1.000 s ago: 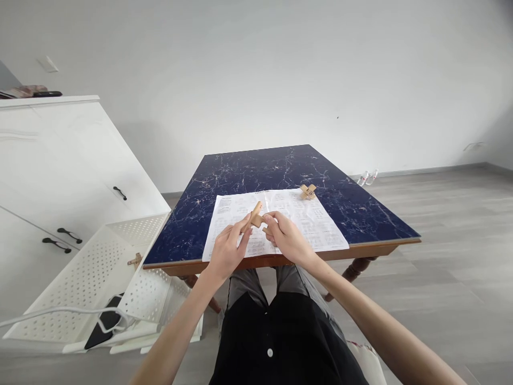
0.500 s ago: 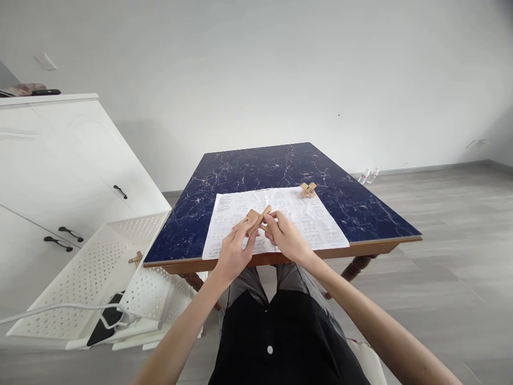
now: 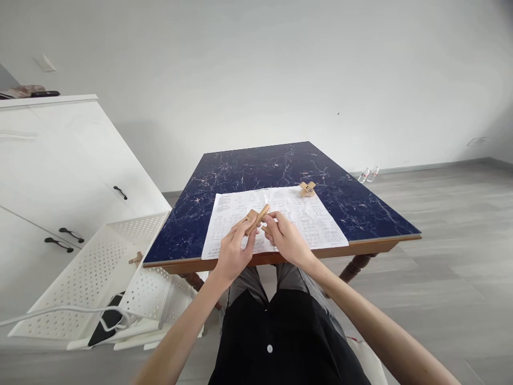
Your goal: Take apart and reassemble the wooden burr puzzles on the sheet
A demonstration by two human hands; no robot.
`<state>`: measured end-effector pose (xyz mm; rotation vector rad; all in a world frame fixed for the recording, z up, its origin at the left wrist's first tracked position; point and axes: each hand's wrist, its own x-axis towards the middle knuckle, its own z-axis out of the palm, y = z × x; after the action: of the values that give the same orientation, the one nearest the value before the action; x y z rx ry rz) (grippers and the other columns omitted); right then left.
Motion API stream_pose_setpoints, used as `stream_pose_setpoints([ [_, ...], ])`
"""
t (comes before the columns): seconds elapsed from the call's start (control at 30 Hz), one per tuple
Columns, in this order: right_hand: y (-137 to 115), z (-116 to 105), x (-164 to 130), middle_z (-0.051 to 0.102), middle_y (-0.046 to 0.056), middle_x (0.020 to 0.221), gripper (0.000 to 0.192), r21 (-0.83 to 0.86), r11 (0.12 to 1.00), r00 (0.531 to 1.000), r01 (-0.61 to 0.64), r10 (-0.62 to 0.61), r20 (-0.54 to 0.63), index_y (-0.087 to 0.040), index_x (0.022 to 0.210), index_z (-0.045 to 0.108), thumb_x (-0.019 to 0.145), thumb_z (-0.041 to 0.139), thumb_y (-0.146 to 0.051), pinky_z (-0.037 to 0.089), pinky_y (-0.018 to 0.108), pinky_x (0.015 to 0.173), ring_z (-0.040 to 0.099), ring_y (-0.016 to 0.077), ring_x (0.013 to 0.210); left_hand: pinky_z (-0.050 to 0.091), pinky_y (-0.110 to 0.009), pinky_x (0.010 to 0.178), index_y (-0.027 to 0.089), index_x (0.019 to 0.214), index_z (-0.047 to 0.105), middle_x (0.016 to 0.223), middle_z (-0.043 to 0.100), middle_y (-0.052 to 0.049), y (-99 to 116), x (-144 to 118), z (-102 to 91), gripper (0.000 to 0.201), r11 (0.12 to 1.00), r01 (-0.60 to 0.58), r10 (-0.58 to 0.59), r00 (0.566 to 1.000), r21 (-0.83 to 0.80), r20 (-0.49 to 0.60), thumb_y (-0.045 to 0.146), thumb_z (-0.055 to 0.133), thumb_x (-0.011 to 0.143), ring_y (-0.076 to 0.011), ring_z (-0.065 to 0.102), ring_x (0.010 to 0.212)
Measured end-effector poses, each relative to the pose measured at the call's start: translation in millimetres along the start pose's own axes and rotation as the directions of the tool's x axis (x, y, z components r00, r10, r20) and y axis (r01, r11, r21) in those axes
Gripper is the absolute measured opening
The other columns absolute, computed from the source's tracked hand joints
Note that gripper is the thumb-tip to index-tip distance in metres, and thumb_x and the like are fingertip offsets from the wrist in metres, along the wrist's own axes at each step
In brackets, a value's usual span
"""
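Observation:
Over the near part of a printed paper sheet (image 3: 230, 214), my left hand (image 3: 235, 248) is closed around light-brown wooden puzzle pieces (image 3: 262, 213); one long bar slants up to the right and a flatter part lies left of it. My right hand (image 3: 285, 238) is closed, its thumb and fingers pinching a small wooden puzzle piece (image 3: 266, 229) close to the bar. Fingers cover much of these parts, so how they fit together is hidden. A cross-shaped wooden puzzle (image 3: 308, 189) stands at the sheet's far right corner.
The sheet lies at the near edge of a dark blue marbled table (image 3: 256, 166). A white cabinet (image 3: 80, 160) stands left, with a white perforated basket (image 3: 84, 283) below, where another wooden piece (image 3: 136, 259) rests. Two clear bottles (image 3: 367, 174) are on the floor by the wall.
My right hand has drawn very slightly away from the bar in my left hand. A small gap shows between them. The cross-shaped puzzle stays in place.

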<state>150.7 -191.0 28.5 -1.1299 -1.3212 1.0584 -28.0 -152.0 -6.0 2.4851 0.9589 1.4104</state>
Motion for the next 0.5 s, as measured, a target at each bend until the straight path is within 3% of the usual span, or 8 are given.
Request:
stream_pose_setpoints([
  [0.37, 5.3, 0.4, 1.2, 0.040, -0.008, 0.063, 0.040, 0.074, 0.997, 1.000, -0.025, 0.025, -0.010, -0.023, 0.097, 0.055, 0.104, 0.053, -0.062, 0.031, 0.027, 0.053, 0.039, 0.0127, 0.056, 0.066, -0.041, 0.094, 0.024, 0.140, 0.062, 0.122, 0.080, -0.011, 0.3, -0.5, -0.6, 0.033, 1.000, 0.014, -0.014, 0.999, 0.006, 0.036, 0.035, 0.053, 0.111, -0.0245, 0.079, 0.106],
  [0.5, 2.2, -4.1, 2.7, 0.038, -0.009, 0.064, 0.046, 0.230, 0.970, 0.995, -0.083, 0.069, 0.067, -0.022, 0.095, 0.054, 0.099, 0.060, -0.068, 0.027, 0.026, 0.052, 0.034, 0.0110, 0.056, 0.064, -0.041, 0.091, 0.024, 0.151, 0.050, 0.121, 0.077, -0.012, 1.7, 0.4, -9.3, 0.053, 0.998, 0.015, -0.009, 0.995, -0.059, 0.099, 0.050, 0.060, 0.107, -0.0256, 0.078, 0.104],
])
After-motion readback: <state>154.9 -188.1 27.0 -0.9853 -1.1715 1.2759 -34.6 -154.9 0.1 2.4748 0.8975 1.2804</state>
